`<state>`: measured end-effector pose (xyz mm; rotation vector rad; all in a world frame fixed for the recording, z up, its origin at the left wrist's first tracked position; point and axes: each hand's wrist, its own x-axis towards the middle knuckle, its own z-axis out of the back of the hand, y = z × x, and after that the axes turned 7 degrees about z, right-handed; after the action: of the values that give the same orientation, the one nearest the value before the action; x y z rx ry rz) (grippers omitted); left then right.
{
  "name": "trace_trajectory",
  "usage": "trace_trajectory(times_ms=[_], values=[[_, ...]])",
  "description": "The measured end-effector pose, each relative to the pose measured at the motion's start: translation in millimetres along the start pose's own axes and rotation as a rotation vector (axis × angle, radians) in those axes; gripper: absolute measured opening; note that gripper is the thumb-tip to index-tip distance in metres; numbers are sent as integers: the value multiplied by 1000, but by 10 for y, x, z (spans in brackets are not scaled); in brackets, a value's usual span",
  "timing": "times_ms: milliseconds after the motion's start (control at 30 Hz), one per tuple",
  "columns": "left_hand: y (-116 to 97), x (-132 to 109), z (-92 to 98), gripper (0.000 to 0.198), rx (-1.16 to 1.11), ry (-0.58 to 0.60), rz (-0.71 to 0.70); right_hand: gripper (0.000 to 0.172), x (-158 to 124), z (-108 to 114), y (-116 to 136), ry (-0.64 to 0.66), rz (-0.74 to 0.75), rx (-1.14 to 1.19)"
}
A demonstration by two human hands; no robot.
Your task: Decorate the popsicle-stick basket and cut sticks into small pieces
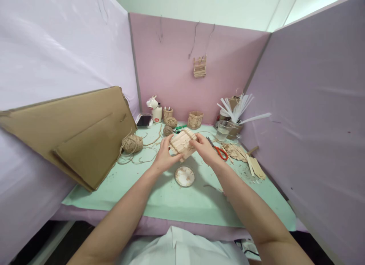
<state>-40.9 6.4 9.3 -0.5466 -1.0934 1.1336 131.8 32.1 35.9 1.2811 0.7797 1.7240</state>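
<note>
Popsicle-stick box [183, 144] bound with twine sat between my two hands at the centre of the frame, lifted just above the green mat [159, 196]. My left hand [164, 154] had its fingers curled around the box's left side from below, thumb on the upper edge, so it was closed on the box and kept it from turning. My right hand [203, 147] gripped the right side the same way, fingertips pinched on the sticks where the twine crossed them; whether it also pinched the twine itself I could not tell. I judged that I held it tilted toward me so I could see the top face and the string running over it.

Directly below the box, on the mat, lay a small round dish [184, 176] holding something pale, perhaps glue, close enough to dip into without putting the box down. A ball of twine [132, 143] sat to the left of centre, its loose strands trailing across the mat toward my hands. Red-handled scissors [219, 150] lay just right of my right hand, and loose wooden sticks [251, 162] were spread further right. A clear plastic cup [223, 129] stood behind them, next to a container of white strips [238, 111]. Folded cardboard [76, 135] leaned on the left wall, and a small stick piece [199, 67] hung on the pink back panel.
</note>
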Motion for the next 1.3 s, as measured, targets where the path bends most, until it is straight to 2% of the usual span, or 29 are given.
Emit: trace_trajectory(times_ms=[233, 400, 600, 800, 867, 967, 1033, 1100, 1200, 1267, 1300], values=[[45, 0, -4, 82, 75, -23, -51, 16, 8, 36, 107, 26, 189, -367], [164, 12, -39, 82, 165, 9, 32, 14, 31, 23, 98, 95, 302, -664], [201, 3, -36, 85, 277, 104, 135, 12, 41, -74, 77, 223, 338, -870], [197, -20, -9, 90, 337, 184, 197, 11, 15, -154, 34, 307, 332, -962], [204, -24, -4, 91, 353, 201, 207, 15, -2, -151, 45, 321, 338, -971], [220, -27, -1, 92, 370, 216, 218, 32, -61, -87, 127, 323, 357, -975], [232, -24, 3, 92, 365, 219, 220, 42, -135, -9, 209, 274, 372, -973], [238, -15, 12, 84, 350, 218, 225, 41, -233, 79, 279, 151, 386, -931], [221, 6, 37, 48, 361, 208, 220, 26, -390, 182, 298, -2, 350, -770], [192, 18, 57, 20, 377, 215, 188, 17, -474, 205, 241, 53, 293, -661], [175, 22, 65, 13, 376, 228, 175, 14, -507, 200, 197, 113, 268, -621]])
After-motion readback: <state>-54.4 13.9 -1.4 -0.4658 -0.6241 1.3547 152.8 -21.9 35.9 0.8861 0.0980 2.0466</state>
